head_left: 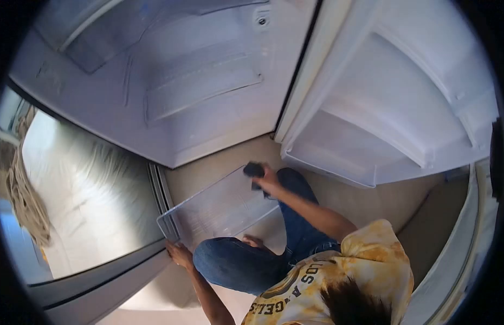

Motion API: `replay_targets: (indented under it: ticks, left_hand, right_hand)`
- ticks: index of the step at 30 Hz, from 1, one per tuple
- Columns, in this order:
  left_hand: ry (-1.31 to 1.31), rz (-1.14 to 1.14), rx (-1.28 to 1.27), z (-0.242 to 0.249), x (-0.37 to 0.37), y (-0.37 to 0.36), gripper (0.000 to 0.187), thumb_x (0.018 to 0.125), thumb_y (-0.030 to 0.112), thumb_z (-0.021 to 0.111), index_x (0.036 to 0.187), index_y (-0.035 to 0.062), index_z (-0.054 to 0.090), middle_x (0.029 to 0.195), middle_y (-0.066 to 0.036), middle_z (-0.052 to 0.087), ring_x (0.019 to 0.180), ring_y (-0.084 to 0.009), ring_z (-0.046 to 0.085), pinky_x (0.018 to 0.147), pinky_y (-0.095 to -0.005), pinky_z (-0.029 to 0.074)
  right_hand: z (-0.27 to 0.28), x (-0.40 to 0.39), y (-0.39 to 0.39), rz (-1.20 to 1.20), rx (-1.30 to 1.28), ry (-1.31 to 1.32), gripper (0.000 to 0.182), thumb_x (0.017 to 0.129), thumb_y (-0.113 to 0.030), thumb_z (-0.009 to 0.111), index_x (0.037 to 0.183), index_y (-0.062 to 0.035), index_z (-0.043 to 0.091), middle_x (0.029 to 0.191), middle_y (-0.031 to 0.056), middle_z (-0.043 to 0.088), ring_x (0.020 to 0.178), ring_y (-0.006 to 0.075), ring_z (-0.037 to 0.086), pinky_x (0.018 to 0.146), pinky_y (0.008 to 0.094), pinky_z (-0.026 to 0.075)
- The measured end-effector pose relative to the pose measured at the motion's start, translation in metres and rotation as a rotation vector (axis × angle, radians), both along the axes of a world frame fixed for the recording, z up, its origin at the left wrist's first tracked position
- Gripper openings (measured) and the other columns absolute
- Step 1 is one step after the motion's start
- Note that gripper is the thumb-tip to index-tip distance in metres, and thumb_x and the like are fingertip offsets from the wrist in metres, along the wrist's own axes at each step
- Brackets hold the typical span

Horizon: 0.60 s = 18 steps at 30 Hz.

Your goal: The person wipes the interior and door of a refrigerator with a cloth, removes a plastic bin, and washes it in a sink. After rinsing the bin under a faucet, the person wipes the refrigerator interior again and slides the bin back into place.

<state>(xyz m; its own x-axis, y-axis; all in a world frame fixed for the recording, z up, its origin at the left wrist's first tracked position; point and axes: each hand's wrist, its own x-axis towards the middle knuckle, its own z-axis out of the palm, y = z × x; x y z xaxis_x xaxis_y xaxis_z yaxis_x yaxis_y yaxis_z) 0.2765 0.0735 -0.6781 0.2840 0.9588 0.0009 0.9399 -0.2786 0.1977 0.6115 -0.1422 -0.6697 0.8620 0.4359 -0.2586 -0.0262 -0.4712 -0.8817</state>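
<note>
A clear, flat refrigerator shelf (214, 210) with a pale rim is tilted across the front of my crossed legs, above the floor. My left hand (180, 254) is closed on its near left corner. Over the shelf's right end, my right hand (270, 181) grips a small black object (253, 169). That object is slightly blurred, and I cannot tell its exact kind; part of it hangs below my fingers against the shelf.
Ahead stands the open refrigerator compartment (208, 103) with molded walls. Its door (366, 103), swung to the right, carries bins (333, 174). Left of me are a sliding door track (161, 189) and a bed with a pale cover (84, 200). Beige floor (208, 160) lies beneath.
</note>
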Motion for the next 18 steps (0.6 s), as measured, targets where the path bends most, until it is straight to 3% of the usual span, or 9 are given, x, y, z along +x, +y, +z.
replay_targets:
  ticks: [1,4,7,10,12,16,18]
  left_hand:
    - [-0.002,0.0,0.013,-0.004,0.0,0.003,0.055,0.079,0.005,0.052,0.132,0.0,0.035,0.126,-0.021,0.047,0.114,-0.0359,0.046,0.098,-0.0415,0.034]
    - [-0.006,0.023,0.016,-0.005,-0.006,0.006,0.046,0.084,0.004,0.043,0.13,-0.0006,0.038,0.123,-0.022,0.049,0.111,-0.0371,0.048,0.096,-0.0404,0.037]
    - [-0.109,0.053,0.006,-0.007,-0.006,0.005,0.041,0.087,0.003,0.037,0.127,-0.0016,0.042,0.122,-0.022,0.05,0.112,-0.0362,0.049,0.095,-0.0409,0.039]
    - [-0.16,-0.006,0.052,-0.016,-0.013,0.006,0.04,0.087,0.003,0.037,0.126,-0.0019,0.044,0.124,-0.022,0.05,0.113,-0.035,0.049,0.094,-0.0414,0.041]
    - [-0.154,-0.077,0.099,-0.016,-0.013,0.008,0.04,0.087,0.004,0.037,0.126,-0.0015,0.044,0.125,-0.021,0.049,0.113,-0.0347,0.049,0.093,-0.0412,0.041]
    - [0.061,0.003,0.0,-0.01,-0.01,0.01,0.041,0.088,0.005,0.037,0.129,0.0,0.042,0.125,-0.02,0.049,0.115,-0.0336,0.048,0.094,-0.0405,0.041]
    - [0.027,0.002,0.008,-0.004,-0.006,0.006,0.04,0.088,0.006,0.037,0.128,-0.0001,0.043,0.127,-0.02,0.048,0.115,-0.0332,0.047,0.093,-0.0408,0.041]
  right_hand:
    - [-0.005,-0.013,-0.001,0.085,-0.052,-0.192,0.049,0.067,-0.009,0.069,0.112,-0.0054,0.049,0.107,0.0125,0.052,0.1,0.0295,0.053,0.078,0.0378,0.046]
    - [0.01,-0.028,0.001,0.129,-0.186,-0.44,0.053,0.065,-0.006,0.068,0.113,-0.0083,0.046,0.106,0.0124,0.05,0.101,0.0327,0.051,0.078,0.0402,0.046]
    - [0.004,-0.027,0.016,-0.069,-0.296,-0.401,0.055,0.063,-0.001,0.067,0.113,-0.01,0.046,0.104,0.0118,0.05,0.1,0.0343,0.052,0.077,0.0425,0.046]
    - [-0.009,-0.031,0.024,-0.161,-0.25,-0.392,0.058,0.062,0.0,0.067,0.115,-0.0104,0.044,0.105,0.0122,0.049,0.098,0.0342,0.053,0.077,0.0429,0.046]
    - [-0.013,-0.031,0.025,-0.171,-0.227,-0.381,0.058,0.062,0.0,0.066,0.115,-0.0106,0.044,0.105,0.0124,0.049,0.097,0.0347,0.053,0.078,0.0431,0.046]
    - [-0.005,-0.03,0.026,-0.161,-0.244,-0.325,0.06,0.062,0.001,0.066,0.116,-0.0104,0.043,0.105,0.0129,0.049,0.098,0.0358,0.053,0.079,0.0433,0.046]
    - [0.0,-0.027,0.027,-0.144,-0.31,-0.296,0.061,0.061,0.001,0.065,0.117,-0.0103,0.043,0.106,0.0133,0.048,0.098,0.0364,0.052,0.079,0.0435,0.046]
